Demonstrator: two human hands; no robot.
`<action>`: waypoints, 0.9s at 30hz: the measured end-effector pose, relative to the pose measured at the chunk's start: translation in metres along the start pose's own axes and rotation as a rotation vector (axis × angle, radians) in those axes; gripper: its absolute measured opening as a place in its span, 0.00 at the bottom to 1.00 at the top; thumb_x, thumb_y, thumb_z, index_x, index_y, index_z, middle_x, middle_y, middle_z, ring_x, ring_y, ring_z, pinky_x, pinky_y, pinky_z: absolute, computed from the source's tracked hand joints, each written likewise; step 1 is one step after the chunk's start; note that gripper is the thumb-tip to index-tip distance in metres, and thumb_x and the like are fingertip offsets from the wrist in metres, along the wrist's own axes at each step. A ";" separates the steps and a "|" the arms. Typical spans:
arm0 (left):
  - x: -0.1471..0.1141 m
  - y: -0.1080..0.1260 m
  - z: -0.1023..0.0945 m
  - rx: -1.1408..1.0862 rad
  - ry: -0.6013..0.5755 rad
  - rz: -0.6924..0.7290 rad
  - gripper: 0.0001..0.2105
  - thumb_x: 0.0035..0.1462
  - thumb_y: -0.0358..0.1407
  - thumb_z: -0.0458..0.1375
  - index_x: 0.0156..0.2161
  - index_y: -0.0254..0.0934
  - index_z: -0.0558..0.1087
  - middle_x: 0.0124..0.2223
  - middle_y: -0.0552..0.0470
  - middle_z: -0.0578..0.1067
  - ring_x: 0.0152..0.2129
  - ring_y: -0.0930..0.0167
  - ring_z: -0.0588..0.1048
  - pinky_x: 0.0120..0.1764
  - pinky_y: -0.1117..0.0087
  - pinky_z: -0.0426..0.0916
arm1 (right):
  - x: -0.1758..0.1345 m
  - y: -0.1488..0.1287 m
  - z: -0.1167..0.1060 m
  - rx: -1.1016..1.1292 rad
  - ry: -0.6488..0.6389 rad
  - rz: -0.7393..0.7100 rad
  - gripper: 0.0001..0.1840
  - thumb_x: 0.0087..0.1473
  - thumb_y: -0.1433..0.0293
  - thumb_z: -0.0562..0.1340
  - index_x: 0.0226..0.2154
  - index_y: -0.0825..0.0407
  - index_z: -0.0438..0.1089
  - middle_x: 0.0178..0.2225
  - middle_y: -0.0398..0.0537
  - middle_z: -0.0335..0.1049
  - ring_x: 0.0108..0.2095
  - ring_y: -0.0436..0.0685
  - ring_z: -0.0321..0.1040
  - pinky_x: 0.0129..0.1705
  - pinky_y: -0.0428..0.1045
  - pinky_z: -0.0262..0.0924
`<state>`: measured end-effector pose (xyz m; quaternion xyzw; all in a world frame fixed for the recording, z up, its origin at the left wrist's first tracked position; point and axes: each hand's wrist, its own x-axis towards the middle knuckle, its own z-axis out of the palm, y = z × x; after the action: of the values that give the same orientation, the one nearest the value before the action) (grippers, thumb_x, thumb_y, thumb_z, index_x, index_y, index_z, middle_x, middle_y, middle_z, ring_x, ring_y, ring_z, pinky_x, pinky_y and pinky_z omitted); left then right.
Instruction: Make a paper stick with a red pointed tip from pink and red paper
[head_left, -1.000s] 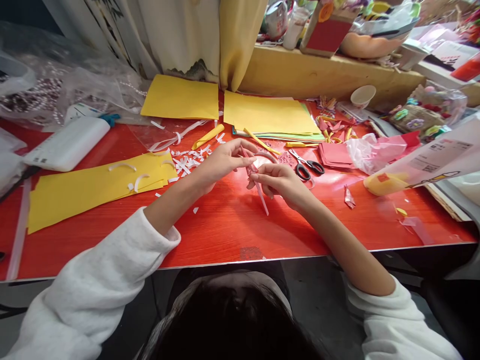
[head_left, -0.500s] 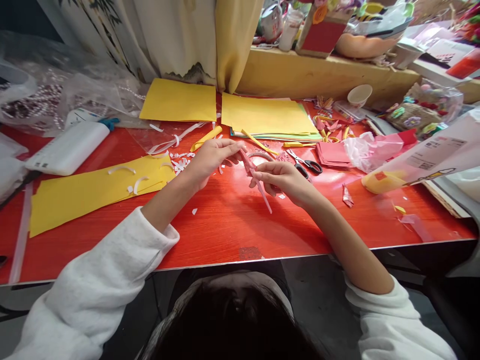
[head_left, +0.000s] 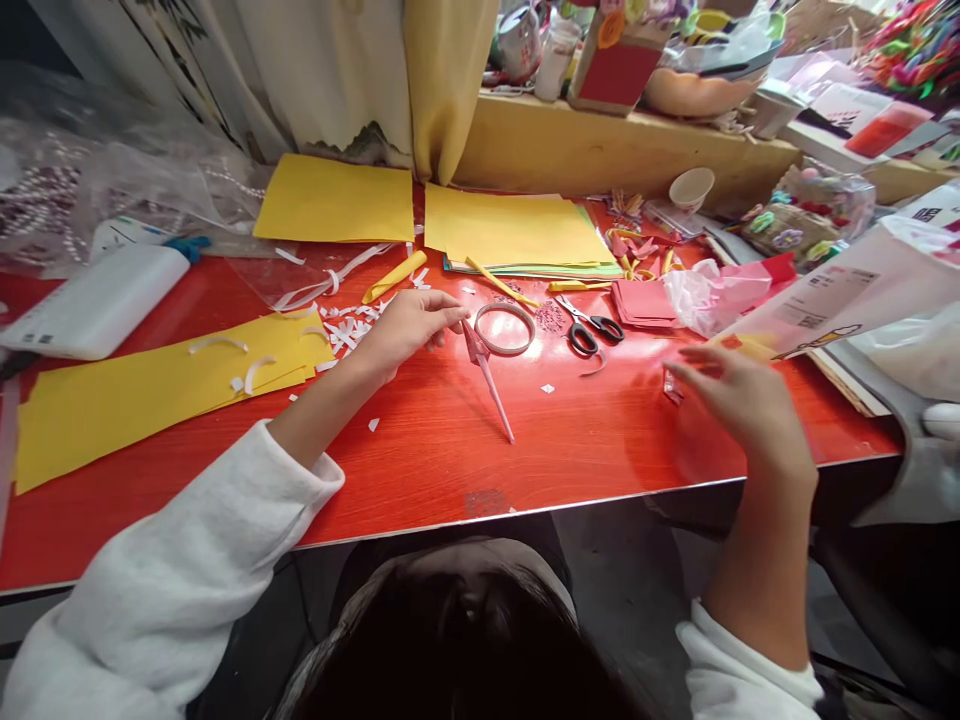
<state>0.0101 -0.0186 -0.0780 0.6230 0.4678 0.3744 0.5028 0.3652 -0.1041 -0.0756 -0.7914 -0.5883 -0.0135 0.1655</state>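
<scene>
While your left hand (head_left: pixel 414 328) pinches the pink paper (head_left: pixel 476 351) over the surface (head_left: pixel 427 450), your half-open right hand (head_left: pixel 739 390), hold unclear, is at the folded piece (head_left: pixel 673 389) nearer the right edge; squeezing could crumple either.

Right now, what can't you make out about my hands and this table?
All in the head view:
Gripped tip of the pink piece: covered by fingers of the left hand.
Whether the right hand touches the small folded piece: its fingers overlap it.
Print on the translucent package: too small to read.
Rest of the bag of beads: cut off by the left edge.
</scene>
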 end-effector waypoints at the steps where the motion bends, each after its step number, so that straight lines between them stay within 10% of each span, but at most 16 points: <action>1: -0.001 0.000 0.001 0.072 0.004 0.005 0.10 0.50 0.39 0.60 0.32 0.33 0.75 0.29 0.51 0.74 0.18 0.79 0.65 0.21 0.76 0.58 | -0.005 0.010 0.007 -0.027 -0.064 -0.019 0.22 0.50 0.57 0.62 0.44 0.51 0.73 0.41 0.54 0.75 0.41 0.62 0.71 0.40 0.53 0.61; 6: -0.003 0.001 0.003 0.492 0.039 0.094 0.10 0.52 0.39 0.58 0.35 0.36 0.76 0.35 0.50 0.77 0.31 0.71 0.71 0.36 0.71 0.62 | -0.021 0.020 0.030 -0.072 0.133 -0.009 0.18 0.52 0.62 0.59 0.44 0.51 0.73 0.38 0.53 0.76 0.40 0.63 0.71 0.41 0.54 0.63; 16: -0.005 0.001 0.006 0.422 -0.006 0.125 0.09 0.54 0.38 0.55 0.35 0.35 0.75 0.29 0.53 0.74 0.21 0.75 0.66 0.30 0.73 0.59 | -0.028 -0.014 0.028 0.217 0.286 -0.071 0.20 0.49 0.68 0.59 0.46 0.53 0.71 0.35 0.54 0.72 0.35 0.60 0.69 0.39 0.55 0.64; 21: -0.005 -0.001 0.007 0.468 -0.048 0.113 0.10 0.54 0.37 0.54 0.35 0.36 0.76 0.30 0.53 0.75 0.21 0.75 0.67 0.30 0.72 0.59 | -0.032 -0.068 0.004 0.935 -0.036 -0.098 0.21 0.51 0.69 0.60 0.50 0.46 0.65 0.43 0.51 0.68 0.34 0.54 0.71 0.22 0.46 0.61; 27: -0.002 -0.006 0.006 0.356 -0.023 0.064 0.09 0.51 0.32 0.55 0.39 0.36 0.72 0.26 0.54 0.72 0.20 0.75 0.68 0.24 0.74 0.60 | -0.013 -0.147 -0.010 1.032 -0.352 -0.359 0.06 0.52 0.73 0.57 0.29 0.53 0.70 0.28 0.45 0.65 0.23 0.46 0.63 0.20 0.44 0.59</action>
<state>0.0138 -0.0218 -0.0855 0.7210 0.5009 0.2942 0.3777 0.2259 -0.0814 -0.0327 -0.4860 -0.6626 0.3795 0.4251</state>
